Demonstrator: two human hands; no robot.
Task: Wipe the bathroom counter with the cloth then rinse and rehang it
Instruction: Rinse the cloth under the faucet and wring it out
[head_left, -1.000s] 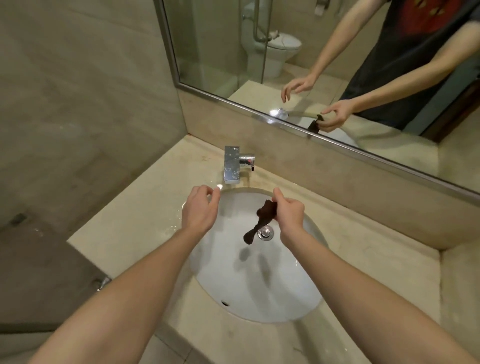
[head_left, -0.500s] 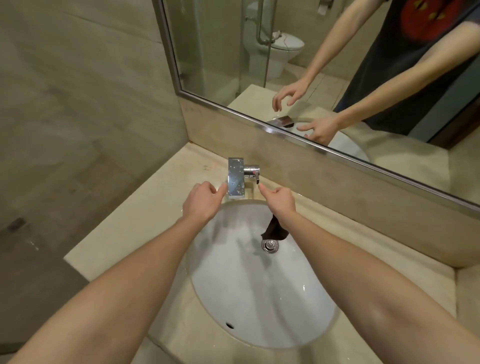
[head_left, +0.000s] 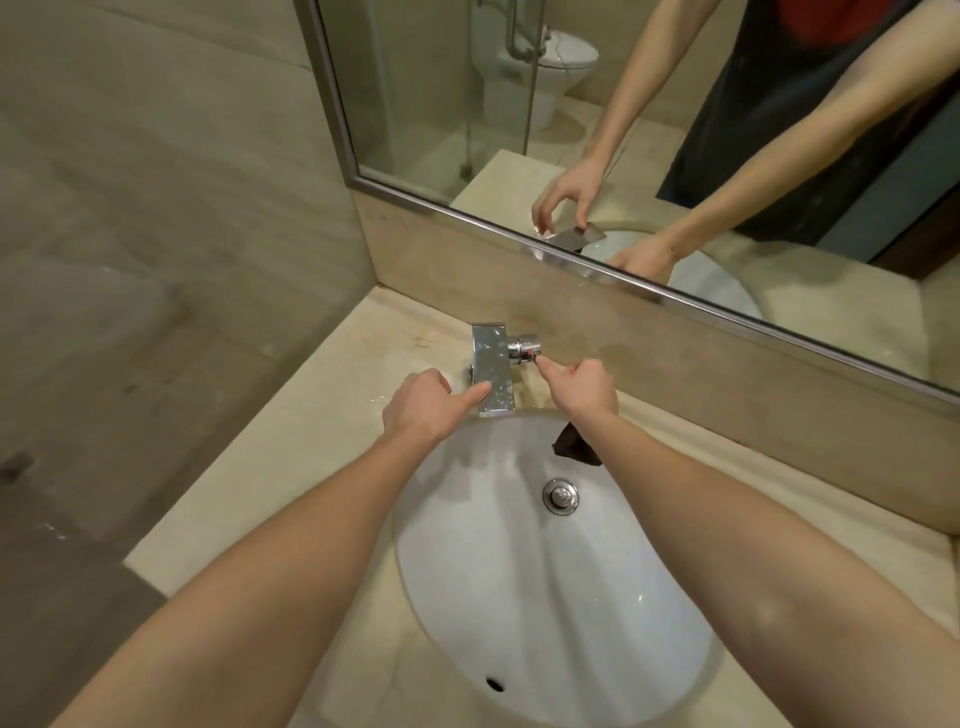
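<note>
Steel-framed mirror (head_left: 395, 104) over the backsplash, a white toilet (head_left: 550, 67) and chrome grab rail (head_left: 511, 31) reflected in it, beige stone wall (head_left: 156, 182) at left, dark floor (head_left: 47, 613) below.

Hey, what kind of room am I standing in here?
A bathroom, probably: a white oval basin set in a beige stone counter, a square chrome tap, and a white toilet reflected in the steel-framed wall mirror.
</note>
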